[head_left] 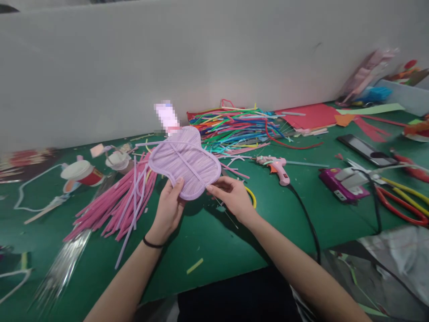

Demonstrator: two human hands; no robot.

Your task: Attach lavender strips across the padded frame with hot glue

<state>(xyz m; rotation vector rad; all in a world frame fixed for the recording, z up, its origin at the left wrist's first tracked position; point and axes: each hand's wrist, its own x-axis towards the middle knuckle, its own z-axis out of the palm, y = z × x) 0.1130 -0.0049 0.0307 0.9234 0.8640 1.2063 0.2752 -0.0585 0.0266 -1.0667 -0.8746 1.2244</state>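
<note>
A lilac, lobed, fuzzy-rimmed panel (181,168) with 1 diagonal strip (192,168) is being pinched by the left hand (171,202) and right hand (232,195) above a green tabletop (228,250). It is being flanked by partly hidden pink fuzzy stems (115,205) and a pink plastic glue gun (280,166).

A lobed, ribbed lilac panel (181,171) is held tilted, a strip (187,162) crossing diagonally.

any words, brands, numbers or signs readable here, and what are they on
None can be read.
Cup: small mark on the red band, too blurred.
Purple power strip: pale label, too small.
Pink glue gun: small mark on the handle, too small.
Held lilac panel: no lettering shows.
</note>
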